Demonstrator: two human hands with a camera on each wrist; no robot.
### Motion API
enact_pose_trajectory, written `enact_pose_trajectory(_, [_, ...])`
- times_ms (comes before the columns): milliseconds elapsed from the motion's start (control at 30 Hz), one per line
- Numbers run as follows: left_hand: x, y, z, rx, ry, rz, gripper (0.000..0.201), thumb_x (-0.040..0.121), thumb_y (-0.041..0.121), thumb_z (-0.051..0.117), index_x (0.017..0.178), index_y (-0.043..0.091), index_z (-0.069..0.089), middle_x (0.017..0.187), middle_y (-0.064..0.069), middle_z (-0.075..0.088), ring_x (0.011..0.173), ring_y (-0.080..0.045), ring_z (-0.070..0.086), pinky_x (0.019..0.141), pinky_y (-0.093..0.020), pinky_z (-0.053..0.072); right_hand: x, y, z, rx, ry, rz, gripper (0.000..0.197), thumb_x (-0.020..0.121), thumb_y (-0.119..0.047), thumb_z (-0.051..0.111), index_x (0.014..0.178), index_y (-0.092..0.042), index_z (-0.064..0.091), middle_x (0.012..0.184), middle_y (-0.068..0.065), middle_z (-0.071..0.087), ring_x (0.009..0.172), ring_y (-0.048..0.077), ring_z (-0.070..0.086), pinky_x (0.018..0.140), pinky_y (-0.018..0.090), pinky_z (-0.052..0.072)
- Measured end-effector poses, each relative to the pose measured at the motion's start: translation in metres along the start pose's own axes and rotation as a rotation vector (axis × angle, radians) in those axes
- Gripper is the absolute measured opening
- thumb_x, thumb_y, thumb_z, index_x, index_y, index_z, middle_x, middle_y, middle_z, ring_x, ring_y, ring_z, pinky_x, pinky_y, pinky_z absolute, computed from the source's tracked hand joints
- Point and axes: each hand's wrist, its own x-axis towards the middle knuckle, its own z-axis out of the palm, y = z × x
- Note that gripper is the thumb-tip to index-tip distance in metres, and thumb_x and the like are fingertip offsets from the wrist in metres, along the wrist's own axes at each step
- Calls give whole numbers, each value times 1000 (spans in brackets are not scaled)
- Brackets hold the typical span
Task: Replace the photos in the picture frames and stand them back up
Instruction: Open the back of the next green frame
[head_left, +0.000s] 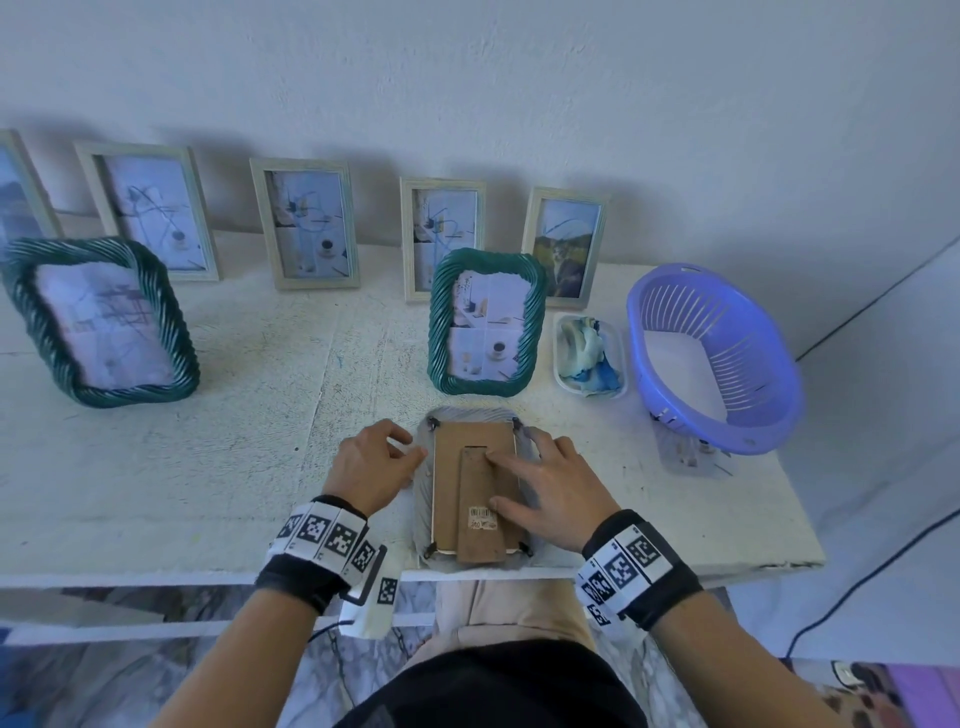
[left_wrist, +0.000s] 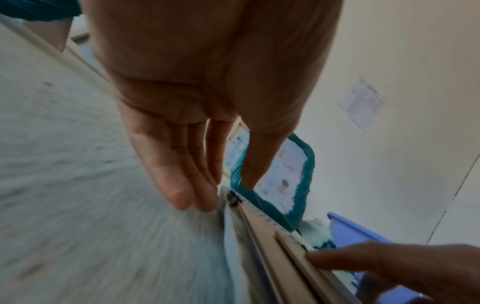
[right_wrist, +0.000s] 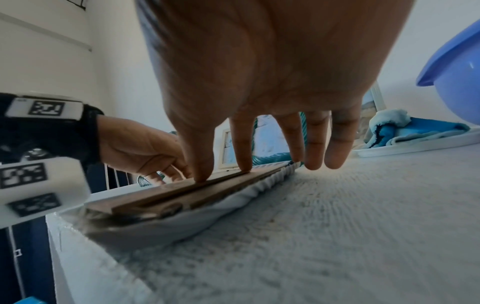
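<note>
A pale twisted-rim picture frame (head_left: 426, 499) lies face-down at the table's front edge, its brown backing board (head_left: 447, 488) and folded stand (head_left: 475, 535) facing up. Small black clips sit at its corners. My left hand (head_left: 410, 444) rests at the frame's left edge, and its straight fingers (left_wrist: 182, 193) touch the rim by the top-left clip (left_wrist: 233, 198). My right hand (head_left: 493, 479) is spread over the back. Its index finger and thumb (right_wrist: 201, 176) press flat on the stand (right_wrist: 182, 191); the other fingers hang past the right rim. The photo inside is hidden.
Two green twisted frames (head_left: 485, 322) (head_left: 101, 322) stand behind with photos in them. Several pale frames (head_left: 311, 223) lean along the wall. At the right are a white tray with a blue cloth (head_left: 589, 358) and a purple basket (head_left: 711, 358).
</note>
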Motion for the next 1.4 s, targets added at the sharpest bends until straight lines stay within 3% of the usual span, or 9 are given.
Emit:
enact_pose_trajectory(167, [30, 23, -3, 170, 10, 11, 38, 87, 53, 61, 95, 17, 67, 85, -5, 72, 78, -22, 69, 76, -39, 59, 2, 1, 3, -22, 10, 12, 64, 87, -67, 41, 145, -42, 32, 150, 10, 25, 124, 32, 34, 101, 43, 36])
enact_pose_trajectory(333, [46, 35, 1, 354, -30, -24, 44, 83, 57, 62, 87, 13, 62, 83, -9, 69, 78, -26, 67, 76, -37, 56, 2, 1, 6, -32, 22, 8, 81, 73, -76, 15, 144, -43, 32, 150, 10, 25, 123, 32, 35, 100, 43, 38])
enact_pose_trajectory(500, [51, 38, 2, 392, -38, -13, 34, 83, 47, 68, 87, 14, 60, 90, -11, 66, 86, -27, 63, 69, -31, 47, 2, 0, 7, -31, 22, 7, 82, 72, -76, 14, 145, -43, 32, 151, 9, 23, 125, 32, 34, 101, 43, 37])
enact_pose_trajectory(733, [51, 29, -4, 287, -79, 16, 22, 84, 34, 72, 72, 22, 58, 79, -11, 69, 75, -24, 69, 77, -40, 59, 2, 0, 6, -44, 21, 9, 82, 72, -76, 13, 144, -43, 33, 150, 9, 24, 124, 31, 35, 100, 42, 37])
enact_pose_trajectory(833, [43, 24, -4, 307, -87, 39, 22, 86, 43, 67, 88, 22, 60, 93, -11, 70, 83, -24, 66, 81, -39, 56, 1, 0, 6, -39, 21, 8, 81, 72, -76, 15, 144, -43, 34, 151, 9, 24, 124, 32, 36, 100, 44, 39])
enact_pose_trajectory(900, [29, 25, -3, 377, -155, 68, 49, 84, 54, 65, 115, 18, 57, 111, -10, 63, 101, -25, 60, 89, -38, 51, -1, 1, 7, -14, 22, 10, 80, 74, -76, 16, 144, -41, 35, 151, 9, 25, 123, 33, 36, 100, 45, 40])
enact_pose_trajectory(1000, [-3, 26, 2, 464, -252, 143, 99, 75, 74, 59, 149, 16, 28, 141, -11, 40, 129, -31, 38, 104, -45, 38, -8, 6, 7, 78, 82, -17, 67, 84, -65, 23, 137, -33, 46, 143, 6, 39, 117, 29, 40, 96, 44, 43])
enact_pose_trajectory(1167, [-30, 15, 14, 477, -198, 206, 123, 58, 89, 51, 153, 25, 7, 150, -2, 24, 135, -23, 23, 110, -44, 28, -29, 17, 11, 257, 126, -192, 33, 90, -23, 38, 110, -20, 64, 108, 1, 62, 104, 20, 48, 88, 39, 46])
enact_pose_trajectory(1400, [-28, 9, 21, 543, -141, 213, 131, 53, 95, 42, 154, 20, 5, 151, -2, 23, 136, -23, 24, 111, -43, 27, -43, 18, 9, 238, 29, -296, 48, 76, -6, 43, 104, -31, 74, 128, 10, 56, 124, 29, 42, 105, 37, 38])
